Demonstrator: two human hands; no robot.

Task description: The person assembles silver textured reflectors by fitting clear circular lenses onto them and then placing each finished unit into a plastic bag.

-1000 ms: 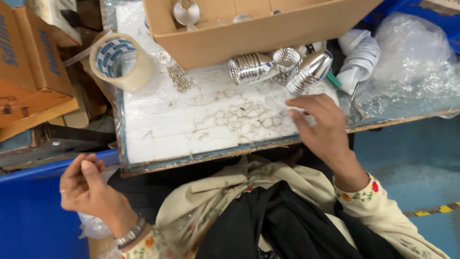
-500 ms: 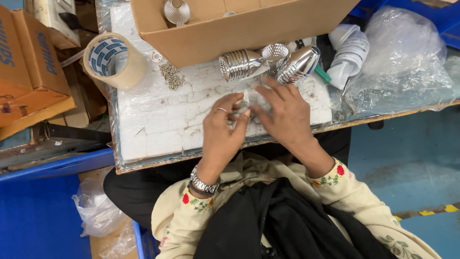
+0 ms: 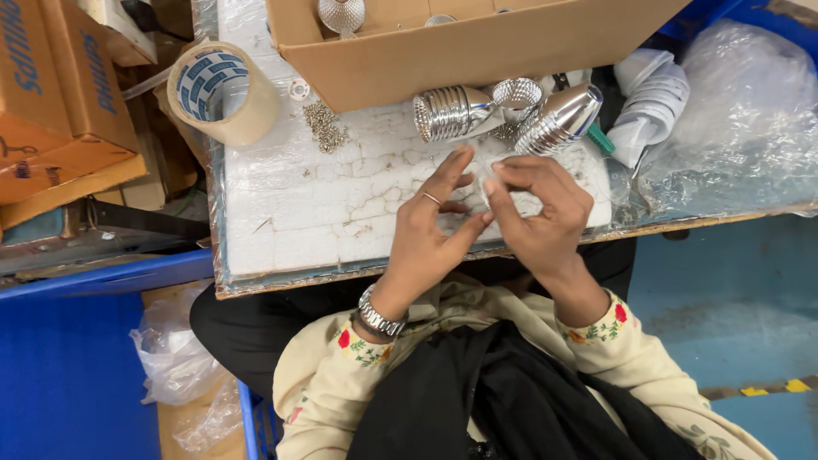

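My left hand [image 3: 430, 226], with a ring and a metal wristwatch, and my right hand [image 3: 541, 213] meet over the cracked white board [image 3: 290, 213]. Together their fingertips pinch a small pale piece [image 3: 486, 191], too small to identify. Just beyond the fingers lie shiny ribbed metal housings [image 3: 452, 112], a second one [image 3: 558, 119] at the right, and a small dimpled reflector cup [image 3: 517, 92] between them.
An open cardboard box [image 3: 460, 55] stands at the back with a reflector inside. A roll of tape [image 3: 223, 92] and a heap of small screws [image 3: 325, 126] sit left. Stacked white parts [image 3: 652, 94] and crumpled clear plastic [image 3: 750, 111] lie right. Cardboard cartons [image 3: 51, 94] and a blue bin [image 3: 68, 366] are at the left.
My left hand came up from beside my lap to the board and joined my right hand. Both hands now work a small piece slightly nearer the metal housings.
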